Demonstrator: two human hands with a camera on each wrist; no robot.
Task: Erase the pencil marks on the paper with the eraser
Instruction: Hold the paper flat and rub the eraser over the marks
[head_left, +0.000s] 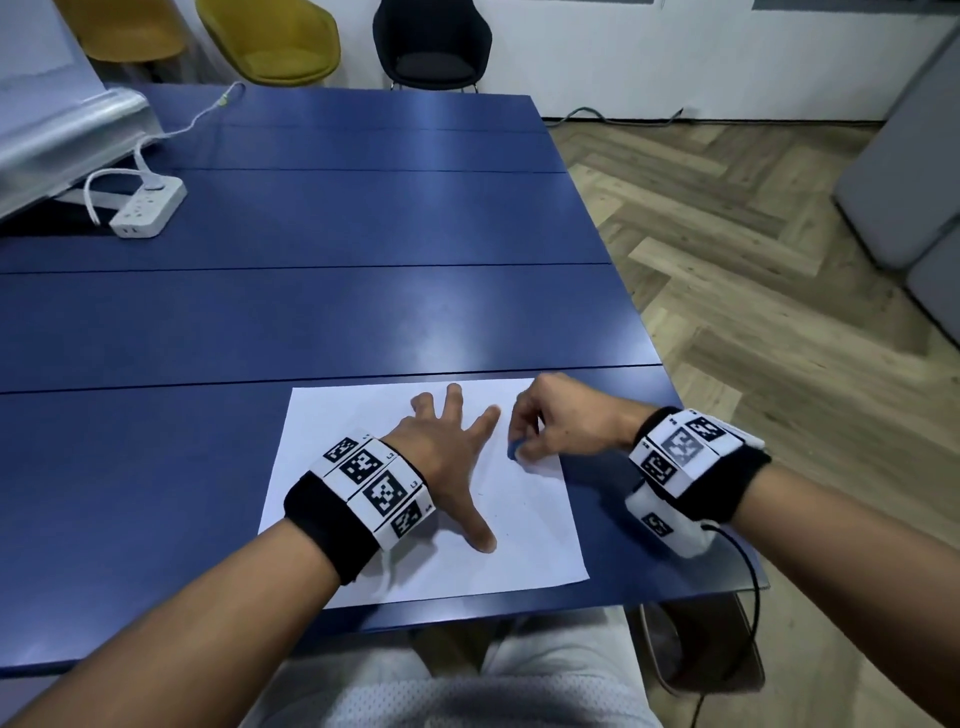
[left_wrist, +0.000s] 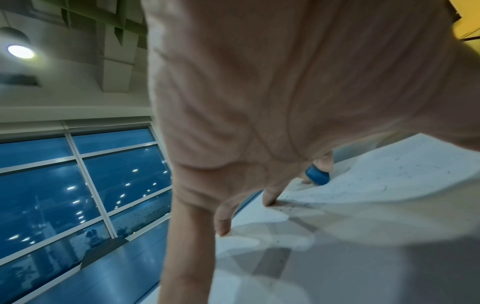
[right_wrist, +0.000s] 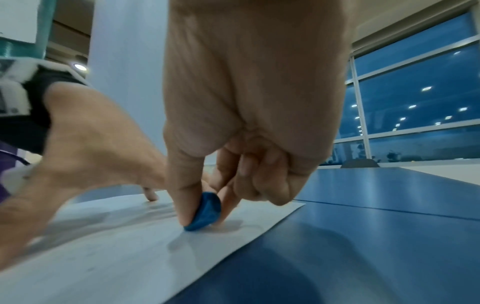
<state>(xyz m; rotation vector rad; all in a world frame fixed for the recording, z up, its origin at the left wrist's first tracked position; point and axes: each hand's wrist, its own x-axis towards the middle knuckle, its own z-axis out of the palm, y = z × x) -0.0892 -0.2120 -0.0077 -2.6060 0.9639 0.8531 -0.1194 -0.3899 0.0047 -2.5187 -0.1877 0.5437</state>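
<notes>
A white sheet of paper (head_left: 524, 525) lies near the front right corner of the blue table (head_left: 311, 312). My left hand (head_left: 447, 447) lies flat on the paper with fingers spread, pressing it down. My right hand (head_left: 550, 426) pinches a small blue eraser (head_left: 514, 450) between thumb and fingers, its lower edge on the paper close to the right border. In the right wrist view the eraser (right_wrist: 205, 211) touches the sheet (right_wrist: 116, 257). In the left wrist view the eraser (left_wrist: 317, 174) sits beyond my fingers, and fine dark crumbs dot the paper (left_wrist: 376, 185). Pencil marks are too faint to make out.
A white power strip (head_left: 148, 205) with its cable lies at the table's far left, beside a grey device (head_left: 57, 140). Yellow chairs (head_left: 270, 41) and a black chair (head_left: 431, 44) stand beyond the far edge. The table's right edge drops to a wooden floor (head_left: 753, 286).
</notes>
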